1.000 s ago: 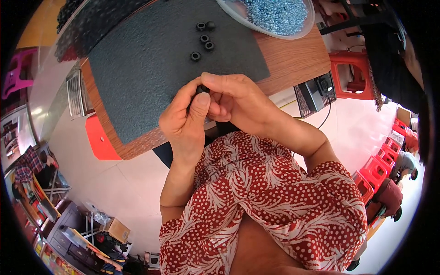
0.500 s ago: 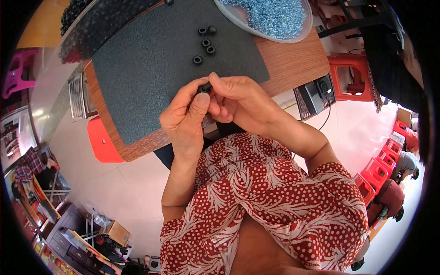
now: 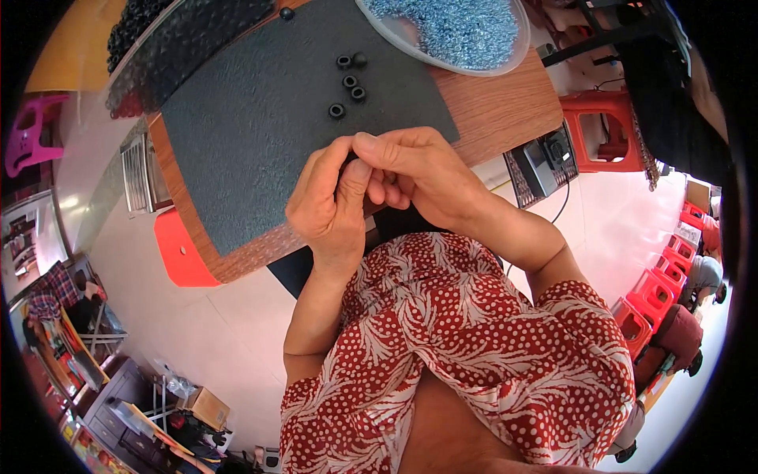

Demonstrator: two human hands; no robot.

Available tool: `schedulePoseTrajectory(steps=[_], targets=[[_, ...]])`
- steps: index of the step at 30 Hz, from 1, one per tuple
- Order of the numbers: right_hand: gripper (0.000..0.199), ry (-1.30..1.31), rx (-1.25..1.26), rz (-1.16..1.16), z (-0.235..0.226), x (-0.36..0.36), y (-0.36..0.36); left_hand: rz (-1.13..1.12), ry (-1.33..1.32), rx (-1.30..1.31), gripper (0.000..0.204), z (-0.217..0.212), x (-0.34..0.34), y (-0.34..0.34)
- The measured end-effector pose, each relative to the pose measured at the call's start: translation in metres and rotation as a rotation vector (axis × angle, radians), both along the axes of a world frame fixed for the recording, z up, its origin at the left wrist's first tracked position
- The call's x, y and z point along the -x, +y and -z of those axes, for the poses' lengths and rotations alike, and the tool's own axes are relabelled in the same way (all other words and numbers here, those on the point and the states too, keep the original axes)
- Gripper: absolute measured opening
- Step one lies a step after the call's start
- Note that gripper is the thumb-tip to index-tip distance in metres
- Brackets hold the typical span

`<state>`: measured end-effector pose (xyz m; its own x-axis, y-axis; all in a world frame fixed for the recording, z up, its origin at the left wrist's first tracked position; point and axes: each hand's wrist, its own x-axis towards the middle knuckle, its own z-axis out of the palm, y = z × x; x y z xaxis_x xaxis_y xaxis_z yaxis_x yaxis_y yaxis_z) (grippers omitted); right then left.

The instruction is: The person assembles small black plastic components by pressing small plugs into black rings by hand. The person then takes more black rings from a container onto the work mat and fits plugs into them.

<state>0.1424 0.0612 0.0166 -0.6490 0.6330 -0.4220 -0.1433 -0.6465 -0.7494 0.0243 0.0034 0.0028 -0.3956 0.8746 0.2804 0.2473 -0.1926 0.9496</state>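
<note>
Close together over the front edge of the dark mat (image 3: 237, 150), both my hands have their fingers closed. My left hand (image 3: 328, 197) pinches a small black part (image 3: 347, 161) between thumb and forefinger; only a dark sliver of it shows. My right hand (image 3: 418, 162) meets it there, thumb tip pressed against the left forefinger. What the right fingers grip is hidden. Beyond the hands, several small black ring-shaped pieces (image 3: 350, 81) lie on the mat, most with their holes facing up.
A clear round tub (image 3: 517, 59) of tiny bluish shiny pieces stands at the far right. Far left is a clear container (image 3: 189, 51) heaped with black pieces. The wooden table (image 3: 505, 110) has a red stool (image 3: 180, 249) at its left and another red stool (image 3: 600, 130) at its right.
My left hand has shifted slightly right and its fingers have closed up, so less of the black part shows. The view has tilted a little; the pieces on the mat lie as before.
</note>
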Motion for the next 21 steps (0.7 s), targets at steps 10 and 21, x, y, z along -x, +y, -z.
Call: schedulePoseTrajectory(steps=[10, 21], targets=[[0.024, -0.202, -0.316, 0.103, -0.011, -0.011, -0.008, 0.125, -0.522, 0.062, 0.020, 0.002, 0.012, 0.006], [0.019, -0.546, -1.608, 0.230, -0.016, -0.019, 0.007, 0.289, -0.763, 0.162, 0.022, -0.011, 0.005, 0.015]])
